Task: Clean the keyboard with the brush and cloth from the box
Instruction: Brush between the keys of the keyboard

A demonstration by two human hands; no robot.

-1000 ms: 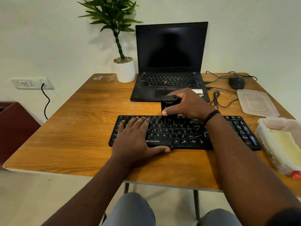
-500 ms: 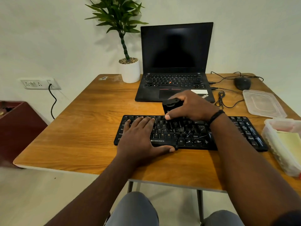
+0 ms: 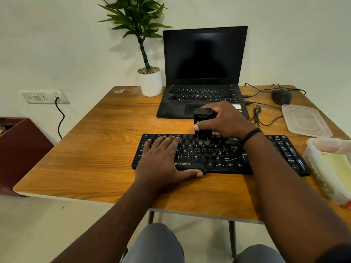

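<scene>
- The keyboard, black, lies flat across the middle of the wooden worktop, just in front of the person.
- The left hand lies flat on the keyboard's left half, its grip released: fingers straight over the keys, thumb stretched along the near edge below the space bar.
- The right hand has its grip clenched round the brush, a black block held upright, thumb across its near face and fingers wrapped behind.
- The brush's bristles point down and touch the upper key rows near the keyboard's middle.
- The box, clear plastic and open, sits at the worktop's right edge, just beside the keyboard's right end; a pale yellow cloth lies inside it.
- The box's lid lies flat on the worktop beyond the box.
- Behind the keyboard stands an open laptop with a dark screen, a potted plant to its left and a mouse with cables to its right.
</scene>
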